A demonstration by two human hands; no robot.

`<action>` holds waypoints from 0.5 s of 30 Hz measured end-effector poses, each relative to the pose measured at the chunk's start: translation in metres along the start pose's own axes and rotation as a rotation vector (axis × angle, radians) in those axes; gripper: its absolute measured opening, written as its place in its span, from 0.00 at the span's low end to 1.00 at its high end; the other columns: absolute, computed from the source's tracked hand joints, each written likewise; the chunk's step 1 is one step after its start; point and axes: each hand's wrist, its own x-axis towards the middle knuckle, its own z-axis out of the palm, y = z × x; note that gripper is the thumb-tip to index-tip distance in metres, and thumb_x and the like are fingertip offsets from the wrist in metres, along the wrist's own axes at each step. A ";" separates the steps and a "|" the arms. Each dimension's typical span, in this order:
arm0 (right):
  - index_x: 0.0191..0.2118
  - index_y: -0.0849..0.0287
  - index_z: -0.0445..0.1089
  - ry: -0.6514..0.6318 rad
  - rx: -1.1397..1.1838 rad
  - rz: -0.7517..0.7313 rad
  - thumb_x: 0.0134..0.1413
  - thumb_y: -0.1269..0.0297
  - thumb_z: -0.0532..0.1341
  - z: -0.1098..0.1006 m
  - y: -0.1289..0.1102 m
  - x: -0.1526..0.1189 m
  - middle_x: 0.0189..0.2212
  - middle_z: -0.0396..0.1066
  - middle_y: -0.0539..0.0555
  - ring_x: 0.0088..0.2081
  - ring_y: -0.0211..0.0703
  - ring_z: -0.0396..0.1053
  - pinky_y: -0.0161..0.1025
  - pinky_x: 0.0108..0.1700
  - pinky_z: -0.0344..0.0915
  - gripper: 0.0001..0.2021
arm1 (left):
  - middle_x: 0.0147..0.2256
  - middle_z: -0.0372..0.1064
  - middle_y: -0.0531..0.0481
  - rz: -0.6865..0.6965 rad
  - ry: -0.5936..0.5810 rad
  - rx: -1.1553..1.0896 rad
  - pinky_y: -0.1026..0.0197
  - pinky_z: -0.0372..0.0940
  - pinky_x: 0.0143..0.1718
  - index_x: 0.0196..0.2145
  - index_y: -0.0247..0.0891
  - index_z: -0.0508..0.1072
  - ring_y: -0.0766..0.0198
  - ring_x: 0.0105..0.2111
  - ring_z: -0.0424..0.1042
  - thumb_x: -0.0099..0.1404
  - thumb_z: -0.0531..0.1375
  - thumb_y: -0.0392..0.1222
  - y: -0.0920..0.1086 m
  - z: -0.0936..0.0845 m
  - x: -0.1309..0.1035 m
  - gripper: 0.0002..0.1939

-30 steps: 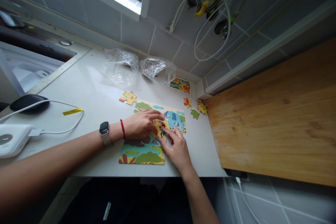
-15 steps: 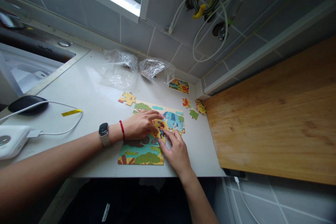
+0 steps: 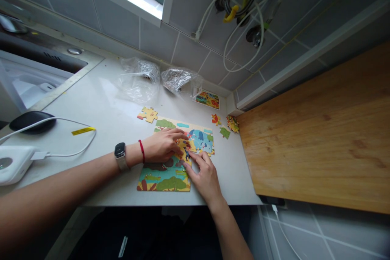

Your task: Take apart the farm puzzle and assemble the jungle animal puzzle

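On the pale counter (image 3: 115, 193), right beneath the hands, lies the part-built jigsaw (image 3: 165, 183); its assembled part seems to run longest away from the person, toward the tiled wall, with a notch in its near right side, below the blue elephants; the right hand (image 3: 205, 174) sits over that notch, so it is the nearer one there, and the jigsaw's bulk lies to its left; its fingers are half curled, thumb and forefinger apart at the edge of the yellow section (image 3: 187, 151) with a little figure, though I can't tell whether they grip it; the left hand (image 3: 163, 145) comes across from the side, palm down, fingers loosely spread over the middle, seemingly steadying it and grasping nothing I can see; a loose yellow piece (image 3: 148, 114) lies beyond the left hand, just off the jigsaw's far left corner.
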 end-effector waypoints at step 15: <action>0.52 0.51 0.78 -0.043 0.067 0.026 0.62 0.61 0.68 -0.002 0.001 0.003 0.40 0.71 0.53 0.44 0.47 0.73 0.40 0.47 0.71 0.14 | 0.55 0.74 0.48 0.023 -0.002 0.018 0.44 0.68 0.55 0.39 0.48 0.84 0.46 0.57 0.70 0.58 0.65 0.27 0.004 -0.003 0.001 0.17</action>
